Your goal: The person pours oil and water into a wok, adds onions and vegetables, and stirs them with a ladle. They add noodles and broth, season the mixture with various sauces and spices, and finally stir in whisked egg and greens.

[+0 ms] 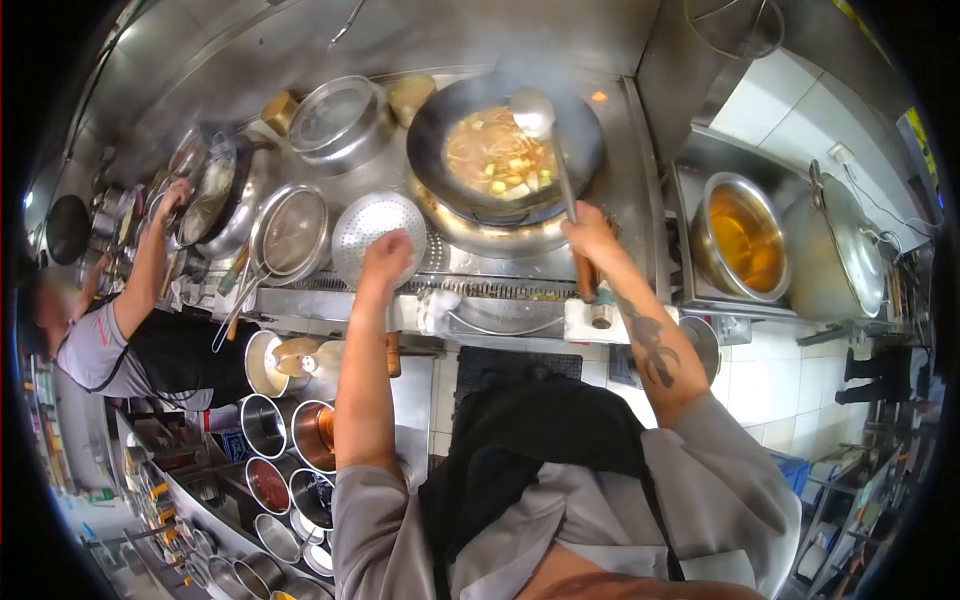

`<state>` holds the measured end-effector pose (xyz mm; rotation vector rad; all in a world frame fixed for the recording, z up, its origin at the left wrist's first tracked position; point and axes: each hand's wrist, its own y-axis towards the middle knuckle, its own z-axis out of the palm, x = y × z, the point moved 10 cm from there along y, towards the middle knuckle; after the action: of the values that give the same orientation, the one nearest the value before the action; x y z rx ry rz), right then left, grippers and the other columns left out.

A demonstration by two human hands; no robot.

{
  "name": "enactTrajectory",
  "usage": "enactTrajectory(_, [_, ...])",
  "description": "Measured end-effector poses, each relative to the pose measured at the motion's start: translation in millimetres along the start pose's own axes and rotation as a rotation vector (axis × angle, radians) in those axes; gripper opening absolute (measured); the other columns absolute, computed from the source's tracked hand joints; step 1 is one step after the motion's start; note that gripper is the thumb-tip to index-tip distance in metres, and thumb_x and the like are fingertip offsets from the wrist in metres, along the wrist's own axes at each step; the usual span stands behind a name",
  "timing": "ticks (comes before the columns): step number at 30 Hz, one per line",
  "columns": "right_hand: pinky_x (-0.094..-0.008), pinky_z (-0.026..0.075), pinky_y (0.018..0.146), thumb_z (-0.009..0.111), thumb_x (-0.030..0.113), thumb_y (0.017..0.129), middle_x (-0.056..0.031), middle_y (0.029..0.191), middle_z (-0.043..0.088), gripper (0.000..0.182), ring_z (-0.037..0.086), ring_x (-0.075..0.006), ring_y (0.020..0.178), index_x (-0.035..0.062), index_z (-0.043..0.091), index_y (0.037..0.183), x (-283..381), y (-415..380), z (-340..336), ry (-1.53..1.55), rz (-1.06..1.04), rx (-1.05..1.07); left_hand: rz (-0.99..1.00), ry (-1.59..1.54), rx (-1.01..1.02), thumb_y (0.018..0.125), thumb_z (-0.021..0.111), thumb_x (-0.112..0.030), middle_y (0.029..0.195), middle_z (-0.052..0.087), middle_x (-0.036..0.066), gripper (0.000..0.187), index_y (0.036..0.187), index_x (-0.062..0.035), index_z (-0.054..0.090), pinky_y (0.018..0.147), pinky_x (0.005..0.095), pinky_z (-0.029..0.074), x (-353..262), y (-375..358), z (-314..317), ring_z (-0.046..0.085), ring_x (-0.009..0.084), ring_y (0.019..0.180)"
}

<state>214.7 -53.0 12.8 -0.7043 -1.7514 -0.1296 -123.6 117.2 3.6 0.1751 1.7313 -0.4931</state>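
Note:
Broth with pale pieces and strands steams in a dark wok (pixel 430 165) on the stove. My right hand (pixel 590 236) is closed around the handle of a metal ladle (pixel 532 114), whose bowl hangs over the wok's upper right part. Over the right part of a round perforated skimmer (pixel 365 225) is my left hand (pixel 388 260), its fingers curled; whether it holds anything is hidden. A wooden handle (pixel 585 277) lies just below my right hand.
A lidded steel pot (pixel 335 118) and strainers (pixel 290 232) stand to the left. At the right is a steel bowl of amber liquid (pixel 745 240) beside a large pot (pixel 840 245). Several seasoning containers (pixel 265 425) stand lower left. A co-worker (pixel 150 350) handles a pan at far left.

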Motion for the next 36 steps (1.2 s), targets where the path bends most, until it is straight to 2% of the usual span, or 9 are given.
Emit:
enactTrajectory(2, [-0.0294, 0.046, 0.045, 0.061, 0.014, 0.083, -0.0049, 0.065, 0.056, 0.014, 0.054, -0.0172, 0.046, 0.0010, 0.059, 0.088, -14, 16, 20, -0.110, 0.019, 0.007, -0.003, 0.025, -0.008, 0.085, 0.064, -0.016, 0.105, 0.064, 0.009, 0.046, 0.126, 0.0020, 0.054, 0.076, 0.0300, 0.051, 8, 6, -1, 0.062, 0.0160, 0.092])
enactTrajectory(5, [-0.0285, 0.044, 0.042, 0.059, 0.010, 0.083, -0.0051, 0.064, 0.055, 0.013, 0.051, -0.0160, 0.044, -0.0022, 0.058, 0.085, -31, 13, 35, 0.425, 0.067, 0.313, 0.032, 0.055, -0.076, 0.084, 0.064, -0.014, 0.103, 0.063, 0.008, 0.046, 0.126, 0.0023, 0.054, 0.072, 0.0287, 0.051, 14, 16, -14, 0.062, 0.0152, 0.087])
enactTrajectory(9, [-0.0271, 0.043, 0.041, 0.057, 0.007, 0.083, -0.0019, 0.064, 0.055, 0.012, 0.052, -0.0110, 0.047, 0.0004, 0.057, 0.093, 5, -13, -10, -0.071, 0.230, 0.215, 0.146, 0.228, -0.151, 0.082, 0.064, -0.011, 0.101, 0.064, 0.008, 0.048, 0.126, 0.0027, 0.054, 0.066, 0.0264, 0.050, 27, 29, -39, 0.061, 0.0144, 0.080])
enactTrajectory(13, [-0.0303, 0.043, 0.043, 0.055, 0.012, 0.084, -0.0024, 0.064, 0.055, 0.010, 0.054, -0.0133, 0.049, 0.0021, 0.055, 0.087, 24, 22, 39, -0.567, -0.179, -0.040, 0.256, 0.326, -0.214, 0.076, 0.066, -0.011, 0.094, 0.063, 0.015, 0.049, 0.121, 0.0044, 0.057, 0.069, 0.0316, 0.050, 28, 36, -40, 0.061, 0.0205, 0.076])
enactTrajectory(19, [-0.0258, 0.045, 0.048, 0.061, 0.019, 0.084, -0.0022, 0.074, 0.056, 0.017, 0.055, -0.0104, 0.059, 0.0036, 0.056, 0.089, 15, -26, 67, 0.675, 0.214, 0.274, 0.272, 0.400, -0.229, 0.077, 0.067, -0.011, 0.103, 0.061, 0.013, 0.052, 0.126, -0.0002, 0.055, 0.072, 0.0328, 0.050, 24, 30, -40, 0.060, 0.0194, 0.079])
enactTrajectory(22, [-0.0294, 0.047, 0.044, 0.055, 0.012, 0.087, -0.0021, 0.069, 0.057, 0.010, 0.055, -0.0116, 0.052, 0.0032, 0.058, 0.089, 33, -48, 21, 0.236, 0.326, 0.220, 0.369, 0.434, -0.307, 0.075, 0.066, -0.009, 0.099, 0.057, 0.017, 0.052, 0.123, 0.0043, 0.054, 0.066, 0.0341, 0.049, 19, 26, -54, 0.058, 0.0222, 0.071])
enactTrajectory(27, [-0.0394, 0.053, 0.055, 0.054, 0.011, 0.084, -0.0160, 0.069, 0.057, 0.018, 0.063, -0.0261, 0.058, -0.0054, 0.055, 0.093, 31, -17, 50, -0.821, -0.157, -0.171, 0.434, 0.502, -0.296, 0.076, 0.065, -0.008, 0.100, 0.055, 0.016, 0.051, 0.123, 0.0053, 0.054, 0.065, 0.0341, 0.048, 1, 21, -51, 0.057, 0.0221, 0.071])
enactTrajectory(32, [-0.0284, 0.042, 0.041, 0.056, 0.013, 0.087, -0.0064, 0.064, 0.053, 0.014, 0.054, -0.0146, 0.049, -0.0010, 0.056, 0.089, 3, -49, 41, 0.370, 0.223, 0.182, 0.410, 0.444, -0.288, 0.075, 0.065, -0.008, 0.098, 0.056, 0.016, 0.051, 0.123, 0.0065, 0.054, 0.065, 0.0341, 0.048, -9, 14, -50, 0.056, 0.0224, 0.070])
enactTrajectory(36, [-0.0310, 0.046, 0.048, 0.055, 0.014, 0.087, -0.0063, 0.069, 0.058, 0.018, 0.057, -0.0171, 0.054, -0.0016, 0.057, 0.095, 7, -35, 4, -0.197, 0.198, 0.062, 0.481, 0.472, -0.320, 0.075, 0.065, -0.009, 0.097, 0.056, 0.016, 0.052, 0.124, 0.0059, 0.054, 0.065, 0.0351, 0.048, -5, 11, -53, 0.056, 0.0228, 0.070])
